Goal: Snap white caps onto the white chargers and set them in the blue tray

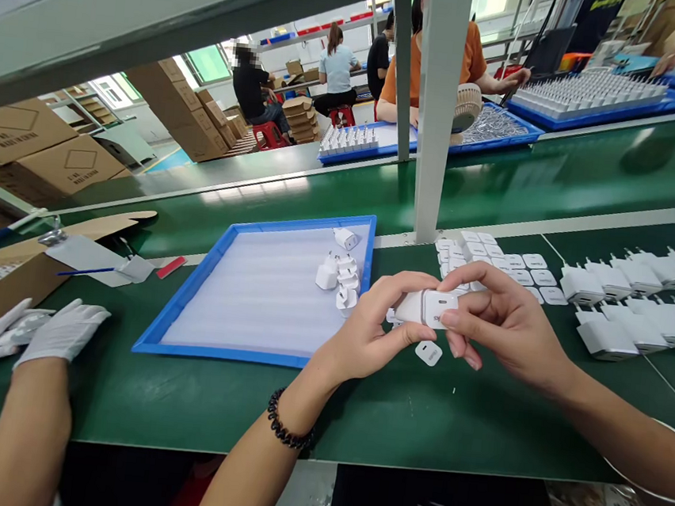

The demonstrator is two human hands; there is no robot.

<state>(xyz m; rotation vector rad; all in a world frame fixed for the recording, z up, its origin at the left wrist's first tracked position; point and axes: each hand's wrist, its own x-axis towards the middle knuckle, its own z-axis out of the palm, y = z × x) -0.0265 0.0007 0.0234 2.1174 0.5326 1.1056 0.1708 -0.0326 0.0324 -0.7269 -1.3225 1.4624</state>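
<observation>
My left hand [374, 319] is closed around a white plug charger [409, 308], held sideways above the green bench. Against its end sits a white end cap [439, 301] with a small port slot; a thin gap line shows between the two. The thumb and fingers of my right hand [501, 320] pinch this cap. Just below my hands lies a loose end cap [428, 352] on the bench. More end caps [533, 261] are laid out in rows behind my right hand. At the right stand rows of white chargers [621, 336], prongs up.
Left of my hands lies a blue-rimmed tray [229, 231] with several chargers [346, 274] at its right side. A co-worker's gloved hands [61, 330] hold something white at far left, beside a cardboard box [19, 274]. A metal post [435, 135] rises behind the caps.
</observation>
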